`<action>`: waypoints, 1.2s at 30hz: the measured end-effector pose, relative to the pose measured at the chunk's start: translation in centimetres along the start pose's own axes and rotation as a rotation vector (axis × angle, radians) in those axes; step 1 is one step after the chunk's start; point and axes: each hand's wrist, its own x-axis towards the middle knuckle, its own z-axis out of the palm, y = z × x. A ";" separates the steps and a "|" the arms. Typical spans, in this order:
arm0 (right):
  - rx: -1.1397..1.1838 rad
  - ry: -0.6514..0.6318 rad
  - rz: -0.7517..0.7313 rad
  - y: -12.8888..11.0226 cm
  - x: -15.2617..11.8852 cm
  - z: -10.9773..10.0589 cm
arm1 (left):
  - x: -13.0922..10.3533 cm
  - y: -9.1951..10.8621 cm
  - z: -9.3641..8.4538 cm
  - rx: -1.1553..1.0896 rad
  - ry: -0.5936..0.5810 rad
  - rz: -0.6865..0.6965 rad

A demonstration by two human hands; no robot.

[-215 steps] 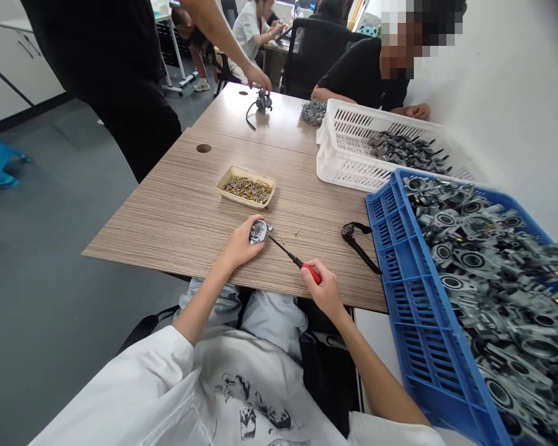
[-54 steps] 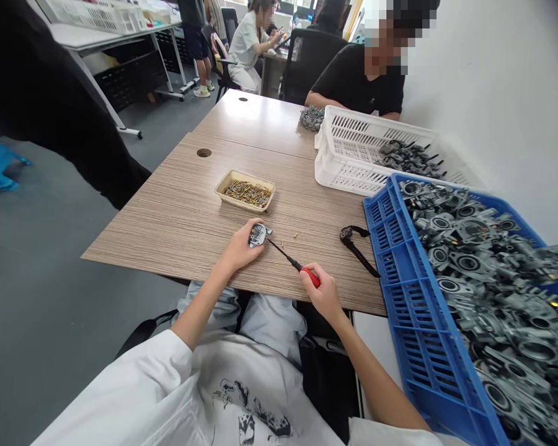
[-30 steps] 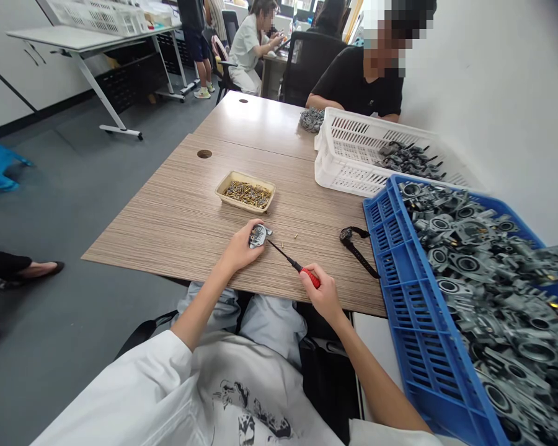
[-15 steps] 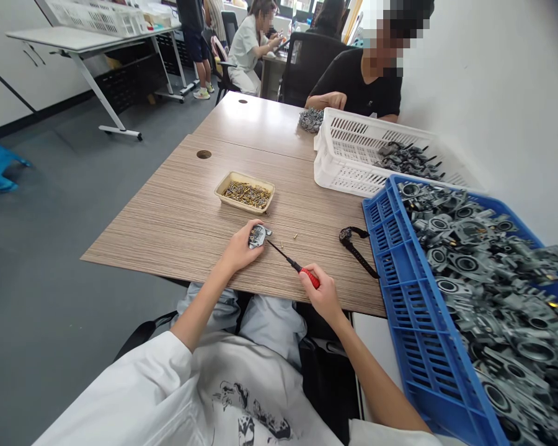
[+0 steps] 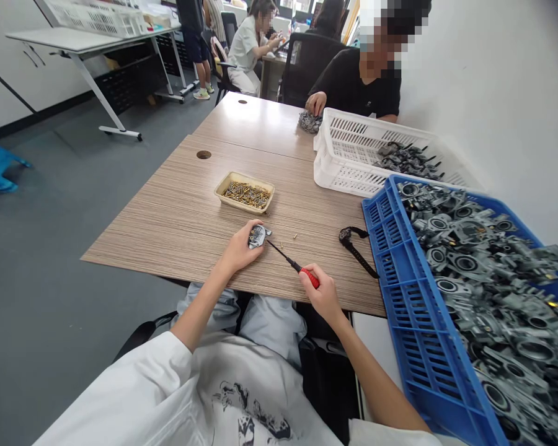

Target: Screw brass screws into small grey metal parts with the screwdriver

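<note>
My left hand point(image 5: 240, 249) is closed around a small grey metal casting point(image 5: 259, 236), held just over the wooden table point(image 5: 167, 210). In my right hand point(image 5: 323, 291) is a screwdriver point(image 5: 309, 277) with a red and black handle. Its dark shaft points up and left, and the tip sits at the casting's right edge; I cannot tell whether they touch. Two small brass screws point(image 5: 295, 236) lie on the table to the right of the casting. Beyond my left hand stands a cream tray point(image 5: 221, 197) filled with brass-coloured screws point(image 5: 246, 194).
A black wristwatch point(image 5: 353, 246) lies beside a blue crate point(image 5: 385, 272) heaped with grey metal castings point(image 5: 483, 260). Behind it is a white crate point(image 5: 344, 176) with dark parts. Across the table, a person in black point(image 5: 358, 83) sits near a pile of small grey parts point(image 5: 310, 122).
The person across the table has moved a hand down and left onto the pile of grey parts. My own hands, the casting and the screwdriver look almost unmoved.
</note>
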 end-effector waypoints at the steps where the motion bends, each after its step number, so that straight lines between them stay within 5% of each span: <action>1: 0.001 0.000 0.002 0.0 0.0 0.0 | 0.0 0.0 0.0 0.000 0.001 0.001; 36: 0.014 -0.004 0.007 0.1 0.0 0.0 | 0.0 -0.1 0.1 0.006 0.003 0.014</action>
